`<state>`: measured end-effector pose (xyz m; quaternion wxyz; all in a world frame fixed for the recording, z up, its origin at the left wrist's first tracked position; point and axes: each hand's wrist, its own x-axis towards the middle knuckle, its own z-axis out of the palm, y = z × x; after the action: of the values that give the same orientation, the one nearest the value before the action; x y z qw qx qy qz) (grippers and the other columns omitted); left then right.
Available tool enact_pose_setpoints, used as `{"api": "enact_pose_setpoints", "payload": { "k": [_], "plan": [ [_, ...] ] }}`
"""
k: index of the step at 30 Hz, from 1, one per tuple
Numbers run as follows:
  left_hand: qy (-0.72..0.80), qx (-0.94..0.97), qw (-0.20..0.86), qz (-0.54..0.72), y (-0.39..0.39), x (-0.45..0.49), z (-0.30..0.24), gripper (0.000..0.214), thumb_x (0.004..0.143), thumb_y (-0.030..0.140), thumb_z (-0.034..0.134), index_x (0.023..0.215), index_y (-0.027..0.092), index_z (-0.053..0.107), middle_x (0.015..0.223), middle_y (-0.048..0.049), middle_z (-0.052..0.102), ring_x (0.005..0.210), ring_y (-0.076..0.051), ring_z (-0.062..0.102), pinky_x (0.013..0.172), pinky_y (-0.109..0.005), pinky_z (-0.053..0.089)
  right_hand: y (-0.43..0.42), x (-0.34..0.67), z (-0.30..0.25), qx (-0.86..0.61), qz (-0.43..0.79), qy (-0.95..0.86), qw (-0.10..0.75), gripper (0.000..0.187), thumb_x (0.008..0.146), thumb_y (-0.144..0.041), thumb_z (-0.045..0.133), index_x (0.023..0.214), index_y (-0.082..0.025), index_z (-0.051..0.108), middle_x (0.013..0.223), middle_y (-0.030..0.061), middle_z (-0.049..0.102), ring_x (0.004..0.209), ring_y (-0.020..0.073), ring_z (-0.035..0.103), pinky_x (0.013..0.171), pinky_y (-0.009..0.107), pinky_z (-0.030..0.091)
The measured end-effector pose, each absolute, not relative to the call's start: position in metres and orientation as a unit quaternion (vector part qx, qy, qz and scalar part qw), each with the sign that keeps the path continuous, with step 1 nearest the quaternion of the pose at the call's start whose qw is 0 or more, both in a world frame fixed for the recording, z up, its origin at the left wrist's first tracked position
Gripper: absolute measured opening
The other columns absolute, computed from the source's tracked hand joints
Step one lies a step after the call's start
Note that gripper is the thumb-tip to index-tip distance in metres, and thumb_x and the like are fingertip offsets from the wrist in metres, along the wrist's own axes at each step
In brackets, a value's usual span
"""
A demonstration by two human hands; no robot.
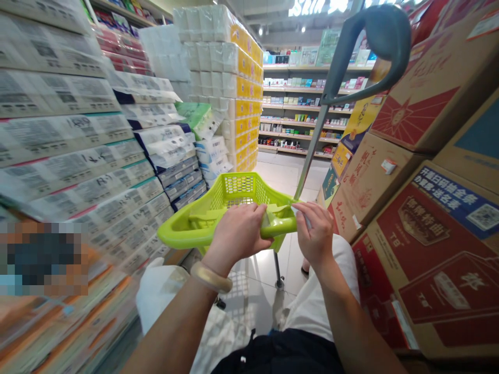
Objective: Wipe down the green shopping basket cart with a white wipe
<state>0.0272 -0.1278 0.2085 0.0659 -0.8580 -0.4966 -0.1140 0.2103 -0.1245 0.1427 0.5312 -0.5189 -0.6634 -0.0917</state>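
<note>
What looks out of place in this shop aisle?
A green-and-white paper pack sits tilted on top of the stacked white packs, while those around it lie squared, so it looks casually dropped there.

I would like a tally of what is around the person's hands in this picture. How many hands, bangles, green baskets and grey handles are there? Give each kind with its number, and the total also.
Hands: 2 (left hand, right hand)
Pale bangle: 1
Lime-green plastic basket: 1
Grey cart handle: 1
Total: 5
</note>
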Motion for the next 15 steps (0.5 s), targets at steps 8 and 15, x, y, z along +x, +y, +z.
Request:
{"api": "enact_pose_setpoints", "payload": {
  "k": [8, 15],
  "plan": [
    [-0.493, -0.859, 0.071, -0.116, -0.128, 0.027, 0.207, 0.055, 0.073, 0.043, 0.07, 0.119, 0.016, 0.056, 0.105, -0.0115, 0.068, 0.097, -0.029, 0.064, 0.086, -0.039, 0.048, -0.133, 0.195, 0.145, -0.481, -0.088, -0.713, 0.502, 0.023, 0.093, -0.024, 0.05, 0.101, -0.026, 0.071, 0.1, 0.0032, 0.073, 0.105, 0.0226, 0.061, 0.105, 0.043, 0.035],
    [-0.497, -0.857, 0.071, -0.113, -0.128, 0.028, 0.208, 0.055, 0.072, 0.046, 0.07, 0.117, 0.017, 0.057, 0.104, -0.0119, 0.068, 0.1, -0.03, 0.064, 0.085, -0.039, 0.048, -0.122, 0.209, 0.145, -0.52, -0.086, -0.654, 0.543, 0.026, 0.094, -0.025, 0.047, 0.096, -0.022, 0.073, 0.097, 0.006, 0.072, 0.102, 0.0235, 0.061, 0.097, 0.042, 0.042]
  ]
}}
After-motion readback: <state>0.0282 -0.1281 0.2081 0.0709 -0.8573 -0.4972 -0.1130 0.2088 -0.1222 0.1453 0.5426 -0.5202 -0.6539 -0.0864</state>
